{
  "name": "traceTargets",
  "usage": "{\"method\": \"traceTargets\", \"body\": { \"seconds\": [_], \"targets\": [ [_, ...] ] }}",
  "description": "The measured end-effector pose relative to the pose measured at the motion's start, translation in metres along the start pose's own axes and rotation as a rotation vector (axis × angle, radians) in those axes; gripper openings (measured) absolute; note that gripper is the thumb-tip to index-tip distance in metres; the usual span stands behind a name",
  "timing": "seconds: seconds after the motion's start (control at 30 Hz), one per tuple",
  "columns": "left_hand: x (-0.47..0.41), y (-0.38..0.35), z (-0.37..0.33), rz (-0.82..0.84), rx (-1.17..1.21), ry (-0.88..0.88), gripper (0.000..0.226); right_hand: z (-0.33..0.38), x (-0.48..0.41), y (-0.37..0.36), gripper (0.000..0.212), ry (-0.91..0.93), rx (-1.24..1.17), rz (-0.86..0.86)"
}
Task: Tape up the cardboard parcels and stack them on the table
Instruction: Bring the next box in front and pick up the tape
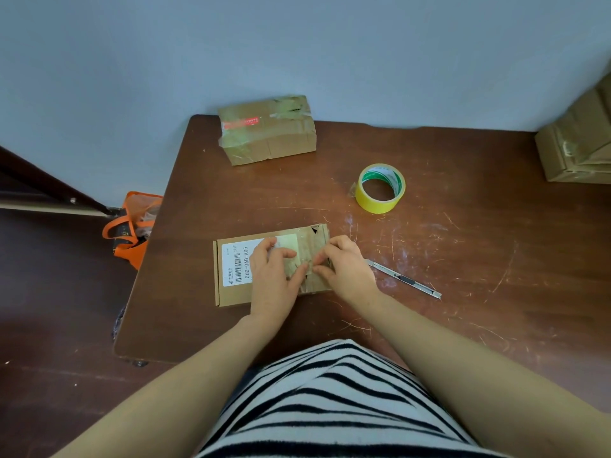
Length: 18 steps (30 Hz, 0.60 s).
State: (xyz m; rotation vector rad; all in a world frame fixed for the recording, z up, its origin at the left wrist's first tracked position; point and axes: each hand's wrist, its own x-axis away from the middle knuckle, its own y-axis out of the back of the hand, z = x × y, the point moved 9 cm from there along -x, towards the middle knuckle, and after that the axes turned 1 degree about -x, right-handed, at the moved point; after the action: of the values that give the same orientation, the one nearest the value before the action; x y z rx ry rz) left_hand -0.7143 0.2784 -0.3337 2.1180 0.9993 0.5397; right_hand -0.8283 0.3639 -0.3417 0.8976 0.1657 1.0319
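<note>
The flat brown cardboard parcel with a white printed label [231, 289] lies on the scratched brown tabletop [463, 259]. The left hand [272, 276] presses on it with fairly straight fingers. The right hand [348, 269] curls its fingers onto the taped end; whether they pinch or only press, I cannot tell. The step looks like smoothing tape down. Just right of the parcel lies a slim silver utility knife [405, 280], beyond it a yellow tape roll [380, 201], and farther behind a taped brown cardboard box [267, 133]. Next, probably, the parcel gets stacked on that box.
</note>
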Motion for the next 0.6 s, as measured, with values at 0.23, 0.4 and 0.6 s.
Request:
{"method": "traceTargets", "body": {
  "seconds": [0.23, 0.4, 0.6],
  "targets": [
    [-0.005, 0.000, 0.005, 0.009, 0.009, -0.032, 0.009, -0.002, -0.001, -0.002, 0.009, -0.011, -0.020, 0.013],
    [-0.010, 0.000, 0.006, 0.026, 0.012, -0.045, 0.010, -0.003, -0.002, -0.004, 0.010, -0.009, -0.037, 0.011],
    [-0.011, 0.002, 0.002, 0.018, 0.001, -0.057, 0.017, -0.005, -0.008, 0.016, 0.012, -0.022, -0.146, -0.118]
  ]
}}
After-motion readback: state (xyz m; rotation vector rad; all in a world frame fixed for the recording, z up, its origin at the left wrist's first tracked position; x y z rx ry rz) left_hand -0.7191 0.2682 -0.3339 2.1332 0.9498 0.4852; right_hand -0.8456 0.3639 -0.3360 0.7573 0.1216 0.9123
